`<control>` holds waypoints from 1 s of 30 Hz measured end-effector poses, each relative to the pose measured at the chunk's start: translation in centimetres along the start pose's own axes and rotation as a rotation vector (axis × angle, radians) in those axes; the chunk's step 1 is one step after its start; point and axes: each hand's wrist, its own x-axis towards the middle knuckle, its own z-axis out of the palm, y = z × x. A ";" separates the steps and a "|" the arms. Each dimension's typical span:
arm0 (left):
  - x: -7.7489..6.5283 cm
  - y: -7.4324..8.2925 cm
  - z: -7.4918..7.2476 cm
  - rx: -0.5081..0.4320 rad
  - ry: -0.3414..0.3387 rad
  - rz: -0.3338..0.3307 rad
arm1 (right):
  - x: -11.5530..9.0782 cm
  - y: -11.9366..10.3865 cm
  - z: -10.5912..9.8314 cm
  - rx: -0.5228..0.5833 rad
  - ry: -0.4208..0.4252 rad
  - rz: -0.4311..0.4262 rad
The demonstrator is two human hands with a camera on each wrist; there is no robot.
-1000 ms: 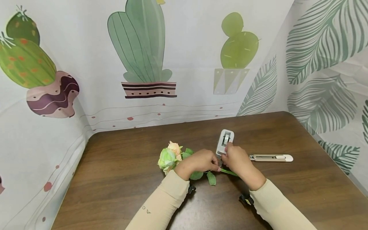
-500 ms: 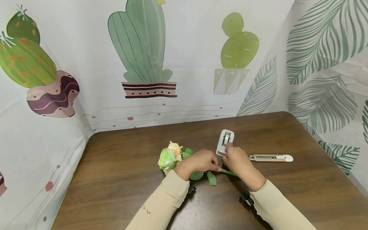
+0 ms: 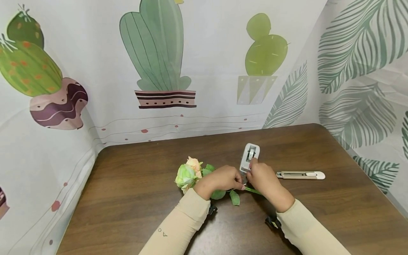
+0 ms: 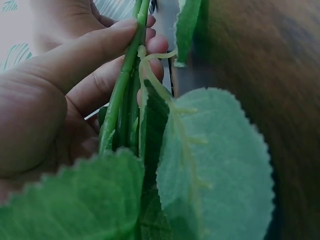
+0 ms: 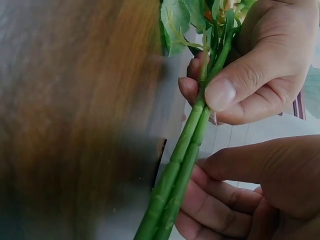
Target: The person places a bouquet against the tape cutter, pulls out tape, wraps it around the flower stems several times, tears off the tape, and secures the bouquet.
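Observation:
My left hand (image 3: 223, 178) grips a bunch of artificial flowers (image 3: 186, 176) by its green stems (image 5: 182, 155), thumb on top and fingers behind. One bloom is pale green, others peach, with leaves (image 4: 215, 160) hanging below the grip. A clear strip of tape (image 3: 244, 180) shows between the left fingertips and the front end of a white tape dispenser (image 3: 250, 150). Thumb and forefinger of my right hand (image 3: 264, 179) pinch the tape beside the stems; the pinched part is mostly hidden. In the right wrist view, the stems slant past the right fingertips.
A beige and white utility knife (image 3: 301, 175) lies right of the right hand. All this is on a brown wooden table (image 3: 137, 177), its back edge against a cactus-print cloth (image 3: 213, 71).

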 end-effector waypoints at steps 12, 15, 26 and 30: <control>-0.1 0.1 -0.2 0.006 -0.010 0.005 | -0.1 0.1 -0.9 0.089 -0.092 0.039; -0.2 0.2 -0.4 -0.002 -0.019 0.010 | -0.1 -0.1 -1.3 0.118 -0.114 0.047; -0.6 0.4 -1.0 -0.061 -0.055 0.042 | -0.6 -0.8 -2.4 0.140 -0.078 0.021; -0.8 0.4 -1.4 -0.082 -0.066 0.060 | -0.8 -1.0 -2.7 0.115 -0.036 -0.017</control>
